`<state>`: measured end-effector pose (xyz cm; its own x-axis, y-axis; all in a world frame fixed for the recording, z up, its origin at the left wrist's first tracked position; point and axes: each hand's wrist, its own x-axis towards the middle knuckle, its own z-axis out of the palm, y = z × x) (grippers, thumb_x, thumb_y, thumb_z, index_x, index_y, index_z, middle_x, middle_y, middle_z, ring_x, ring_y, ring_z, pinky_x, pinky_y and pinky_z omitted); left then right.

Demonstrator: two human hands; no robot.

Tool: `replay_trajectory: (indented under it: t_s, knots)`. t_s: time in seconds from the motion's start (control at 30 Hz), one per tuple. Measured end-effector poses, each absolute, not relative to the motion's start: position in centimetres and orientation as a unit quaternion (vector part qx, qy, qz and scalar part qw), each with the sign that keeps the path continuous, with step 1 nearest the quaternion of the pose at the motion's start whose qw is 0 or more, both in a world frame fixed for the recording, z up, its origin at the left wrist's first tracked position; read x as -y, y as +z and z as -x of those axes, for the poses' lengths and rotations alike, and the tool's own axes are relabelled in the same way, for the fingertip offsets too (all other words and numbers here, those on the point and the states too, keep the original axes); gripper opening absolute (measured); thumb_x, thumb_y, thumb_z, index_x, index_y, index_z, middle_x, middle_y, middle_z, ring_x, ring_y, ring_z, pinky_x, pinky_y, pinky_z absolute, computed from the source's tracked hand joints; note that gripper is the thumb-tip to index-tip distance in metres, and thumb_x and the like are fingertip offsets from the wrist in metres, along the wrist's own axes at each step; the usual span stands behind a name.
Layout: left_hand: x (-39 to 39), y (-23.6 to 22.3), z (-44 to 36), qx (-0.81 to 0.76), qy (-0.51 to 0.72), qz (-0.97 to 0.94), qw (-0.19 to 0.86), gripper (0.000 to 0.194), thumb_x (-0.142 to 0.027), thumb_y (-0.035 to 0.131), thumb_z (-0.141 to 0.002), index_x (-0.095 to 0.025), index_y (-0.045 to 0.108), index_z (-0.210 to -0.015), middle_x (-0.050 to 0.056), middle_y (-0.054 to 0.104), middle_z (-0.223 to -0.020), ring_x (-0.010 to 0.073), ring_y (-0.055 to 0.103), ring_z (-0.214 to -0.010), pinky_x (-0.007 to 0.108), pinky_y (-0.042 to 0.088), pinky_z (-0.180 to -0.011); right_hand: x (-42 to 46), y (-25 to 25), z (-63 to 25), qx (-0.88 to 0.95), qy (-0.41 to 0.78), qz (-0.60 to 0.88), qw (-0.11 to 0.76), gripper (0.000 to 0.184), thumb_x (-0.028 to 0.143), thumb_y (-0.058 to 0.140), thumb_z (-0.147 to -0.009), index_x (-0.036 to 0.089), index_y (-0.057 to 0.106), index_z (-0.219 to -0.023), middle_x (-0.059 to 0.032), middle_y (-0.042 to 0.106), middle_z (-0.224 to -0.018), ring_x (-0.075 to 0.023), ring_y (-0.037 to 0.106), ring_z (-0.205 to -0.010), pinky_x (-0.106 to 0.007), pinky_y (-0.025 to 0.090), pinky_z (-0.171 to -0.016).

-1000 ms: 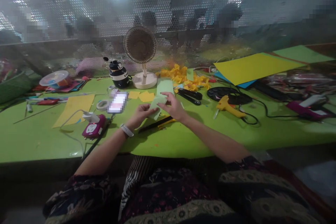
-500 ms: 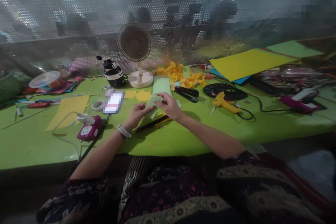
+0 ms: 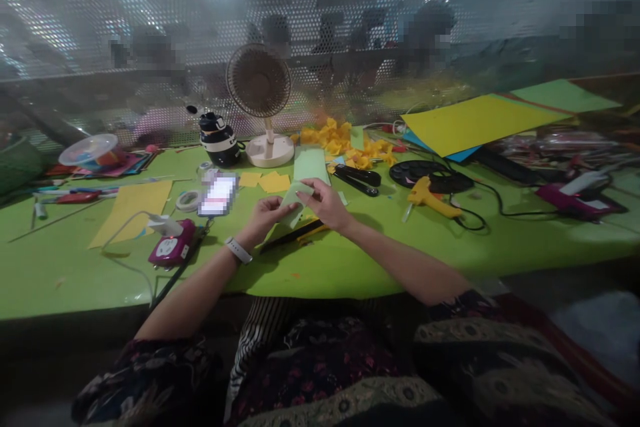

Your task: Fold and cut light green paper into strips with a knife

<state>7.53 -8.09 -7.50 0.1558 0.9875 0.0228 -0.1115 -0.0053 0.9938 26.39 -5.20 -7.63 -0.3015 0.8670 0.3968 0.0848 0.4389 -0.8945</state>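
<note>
Both hands hold one small piece of light green paper (image 3: 291, 198) just above the green table (image 3: 350, 260). My left hand (image 3: 265, 217), with a white watch on its wrist, pinches the paper's lower left part. My right hand (image 3: 325, 203) pinches its upper right edge with fingers closed. Under the hands lie scissors with yellow and black handles (image 3: 295, 235). A longer strip of light green paper (image 3: 310, 163) lies just behind the hands.
A small fan (image 3: 260, 103), a black bottle (image 3: 219, 140), a phone (image 3: 217, 195), tape (image 3: 189, 200), a pink charger (image 3: 170, 250), yellow paper pieces (image 3: 345, 143), a black stapler (image 3: 357, 179), a yellow glue gun (image 3: 427, 199) and large coloured sheets (image 3: 475, 120) lie around. A perforated screen stands behind.
The hands keep their grip on the green paper and shift only slightly. The view has moved a little.
</note>
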Motion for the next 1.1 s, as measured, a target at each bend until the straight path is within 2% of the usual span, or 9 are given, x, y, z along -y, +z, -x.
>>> replay_trajectory:
  t_s: [0.2, 0.4, 0.63, 0.93, 1.1]
  knots:
    - [8.18, -7.44, -7.58, -0.430, 0.483, -0.521, 0.557, 0.051, -0.056, 0.100, -0.055, -0.016, 0.071, -0.067, 0.001, 0.071, -0.067, 0.0105, 0.058, -0.057, 0.024, 0.043, -0.055, 5.53, -7.16, -26.70, 0.735, 0.322, 0.356, 0.479, 0.044, 0.055, 0.062, -0.096, 0.020, 0.069, -0.122, -0.0091, 0.078, -0.120, -0.0241, 0.075, -0.103, -0.037, 0.060, -0.089]
    - [8.27, -7.58, -7.58, -0.426, 0.480, -0.538, 0.547, 0.047, -0.055, 0.098, -0.060, -0.017, 0.072, -0.069, 0.001, 0.070, -0.068, 0.0104, 0.056, -0.057, 0.024, 0.042, -0.054, 6.11, -7.00, -26.98, 0.781, 0.201, 0.377, 0.456, 0.042, 0.051, 0.057, -0.102, 0.022, 0.070, -0.130, -0.0109, 0.076, -0.131, -0.0286, 0.073, -0.114, -0.043, 0.058, -0.100]
    - [8.26, -7.60, -7.51, -0.426, 0.481, -0.545, 0.539, 0.050, -0.057, 0.098, -0.059, -0.018, 0.067, -0.063, 0.000, 0.066, -0.063, 0.0101, 0.053, -0.054, 0.024, 0.041, -0.052, 5.89, -7.33, -26.96, 0.791, 0.169, 0.378, 0.450, 0.043, 0.048, 0.051, -0.106, 0.021, 0.070, -0.133, -0.0126, 0.073, -0.137, -0.0285, 0.071, -0.123, -0.044, 0.056, -0.105]
    - [8.32, -7.57, -7.63, -0.432, 0.486, -0.538, 0.536, 0.052, -0.056, 0.099, -0.057, -0.017, 0.065, -0.063, 0.000, 0.066, -0.063, 0.0100, 0.055, -0.054, 0.024, 0.042, -0.052, 5.68, -7.43, -26.92, 0.787, 0.165, 0.379, 0.458, 0.038, 0.042, 0.046, -0.108, 0.022, 0.073, -0.125, -0.0118, 0.076, -0.130, -0.0271, 0.072, -0.118, -0.041, 0.056, -0.102]
    - [8.30, -7.48, -7.73, -0.443, 0.475, -0.553, 0.522, 0.057, -0.063, 0.097, -0.054, -0.017, 0.064, -0.062, 0.000, 0.067, -0.062, 0.0097, 0.055, -0.052, 0.023, 0.041, -0.050, 5.65, -7.38, -26.93, 0.779, 0.181, 0.370, 0.472, 0.037, 0.046, 0.046, -0.107, 0.021, 0.073, -0.107, -0.0105, 0.080, -0.107, -0.0249, 0.073, -0.096, -0.036, 0.055, -0.087]
